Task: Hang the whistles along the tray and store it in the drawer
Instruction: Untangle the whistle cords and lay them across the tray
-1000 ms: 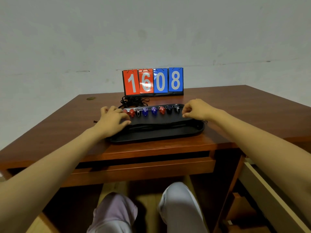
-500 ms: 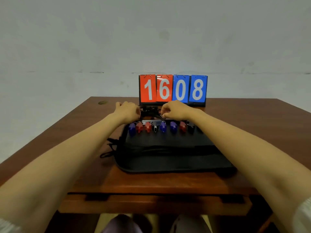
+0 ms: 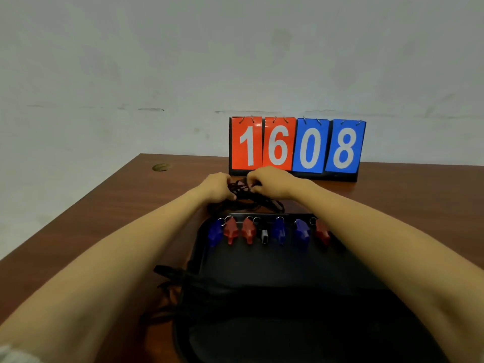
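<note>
A black tray lies on the wooden desk in front of me. Several blue, red and black whistles hang in a row along its far rim by metal rings. Their black cords are bunched in a tangle behind the tray. My left hand and my right hand are side by side over that tangle, fingers curled into the cords. My right forearm hides the rightmost end of the whistle row.
A flip scoreboard reading 1608 stands just behind my hands at the desk's back edge. More black cord spills over the tray's left side. A round cable hole sits far left on the desk.
My view has moved closer and lower over the tray. Both hands went from the tray's whistle rim to the cord bundle behind it and came together there.
</note>
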A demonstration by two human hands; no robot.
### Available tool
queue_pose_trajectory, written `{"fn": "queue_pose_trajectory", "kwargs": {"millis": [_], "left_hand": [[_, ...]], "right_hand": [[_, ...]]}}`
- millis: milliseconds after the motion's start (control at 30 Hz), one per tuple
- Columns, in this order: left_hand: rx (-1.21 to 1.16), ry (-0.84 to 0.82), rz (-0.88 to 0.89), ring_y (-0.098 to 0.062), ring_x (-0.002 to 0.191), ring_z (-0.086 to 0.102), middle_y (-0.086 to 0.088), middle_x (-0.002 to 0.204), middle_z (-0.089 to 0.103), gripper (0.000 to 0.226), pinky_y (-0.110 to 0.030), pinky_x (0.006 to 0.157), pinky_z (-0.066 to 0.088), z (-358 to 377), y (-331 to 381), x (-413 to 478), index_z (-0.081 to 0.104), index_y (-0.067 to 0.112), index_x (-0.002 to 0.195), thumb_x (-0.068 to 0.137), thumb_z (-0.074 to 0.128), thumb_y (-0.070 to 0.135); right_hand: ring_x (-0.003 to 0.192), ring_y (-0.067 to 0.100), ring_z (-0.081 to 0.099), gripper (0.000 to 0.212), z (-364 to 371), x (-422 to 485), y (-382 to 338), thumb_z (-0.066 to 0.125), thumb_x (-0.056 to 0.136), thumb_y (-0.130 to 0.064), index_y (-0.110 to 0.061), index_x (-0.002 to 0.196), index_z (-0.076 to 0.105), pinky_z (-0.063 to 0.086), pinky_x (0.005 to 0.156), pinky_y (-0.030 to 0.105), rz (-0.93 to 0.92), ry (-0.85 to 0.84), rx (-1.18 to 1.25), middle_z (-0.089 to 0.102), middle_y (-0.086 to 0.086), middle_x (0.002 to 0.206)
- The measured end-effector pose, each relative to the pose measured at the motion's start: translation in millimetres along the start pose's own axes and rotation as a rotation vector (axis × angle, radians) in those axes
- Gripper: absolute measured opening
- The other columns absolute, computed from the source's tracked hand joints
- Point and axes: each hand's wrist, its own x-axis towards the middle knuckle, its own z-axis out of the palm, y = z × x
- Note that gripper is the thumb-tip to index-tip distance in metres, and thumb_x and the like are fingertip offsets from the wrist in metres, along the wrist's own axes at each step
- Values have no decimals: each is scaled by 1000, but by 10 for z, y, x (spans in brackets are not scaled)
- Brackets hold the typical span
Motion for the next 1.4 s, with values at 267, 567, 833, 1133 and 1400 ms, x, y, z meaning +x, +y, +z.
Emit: {"fn": "queue_pose_trajectory", "kwargs": {"millis": [267,567,833,1133,1400], "left_hand": [[-67,226,15,-33,99,61,-18,109,66,23,-40,87,50,-170,-107,52,62,1,104,83,67,8],[266,120,9,-28,89,62,-14,105,67,20,-35,73,49,-104,-29,-64,67,7,103,87,54,8],[-602,68,265,-17,130,40,0,141,42,78,-36,107,35,-296,798,-191,34,22,144,78,74,33],[-314,187,185,-15,71,54,-4,84,59,20,-20,58,41,-94,779,-101,62,6,101,93,57,23],[-294,111,109,-13,63,46,-2,71,54,20,-22,59,38,-340,444,-64,67,2,88,92,58,21]], "right_hand": [[78,12,52,15,-404,-200,293,41,95,-11,-10,84,51,43,71,19,306,552,758,55,-1,85],[56,15,53,15,-946,-484,222,38,100,-9,-15,87,43,51,62,27,255,813,1446,59,7,77],[60,12,56,8,-1155,-596,147,45,100,-19,-14,95,45,51,61,25,92,442,1236,71,3,106],[52,14,45,14,-1191,-647,351,35,100,-10,-16,89,41,43,53,24,367,737,1029,64,5,99],[49,12,30,29,-1019,-798,698,30,91,1,-15,102,52,27,41,21,588,802,860,52,9,87]]}}
